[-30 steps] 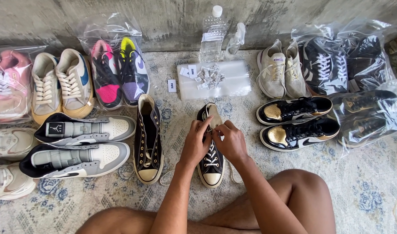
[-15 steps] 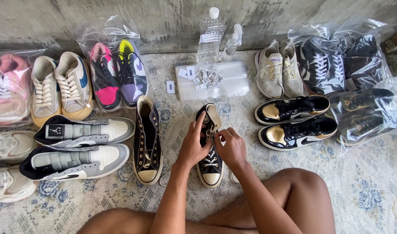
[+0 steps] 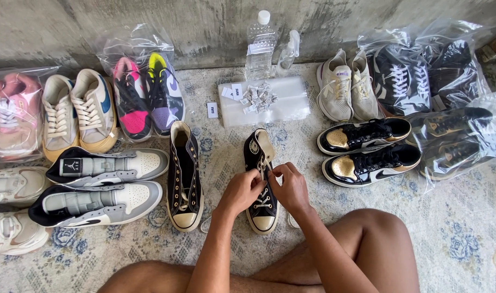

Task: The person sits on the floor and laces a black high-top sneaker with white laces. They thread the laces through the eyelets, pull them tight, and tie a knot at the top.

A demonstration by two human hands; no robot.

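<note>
My left hand (image 3: 241,191) and right hand (image 3: 291,187) meet over the black high-top sneaker (image 3: 263,184), which lies on the patterned rug (image 3: 465,239) directly in front of my knees, toe cap toward me. The fingers of both hands are drawn narrow, pinching the white lace (image 3: 262,174) at the upper eyelets; the thumbs press against the forefingers.

Risks, as I judge them:
- The lace may slip from the pinch, since my grip is at the fingertips only and the cord is thin.
- Uneven pulling could leave one end short, or twist the lace flat against the tongue.
- The shoe is not braced; a firm tug could drag or roll it sideways toward its unlaced mate (image 3: 184,176), lying just beside it to the left.
- A loose lace end near the toe, by my leg, could catch under my knee.
- The plastic bottle (image 3: 259,46) stands upright behind the flat clear bag (image 3: 280,103) holding small white packets (image 3: 258,97); a sliding shoe is unlikely to reach them.

Surface and room: the rug is pale with blue floral figures and lies flat against a rough concrete wall (image 3: 204,21). Shoes ring the work area: grey-and-black high-tops (image 3: 104,184) to the left, bagged pink and purple trainers (image 3: 145,92) beyond, black-and-gold sneakers (image 3: 367,149) to the right, more bagged pairs behind them. Daylight is even.
</note>
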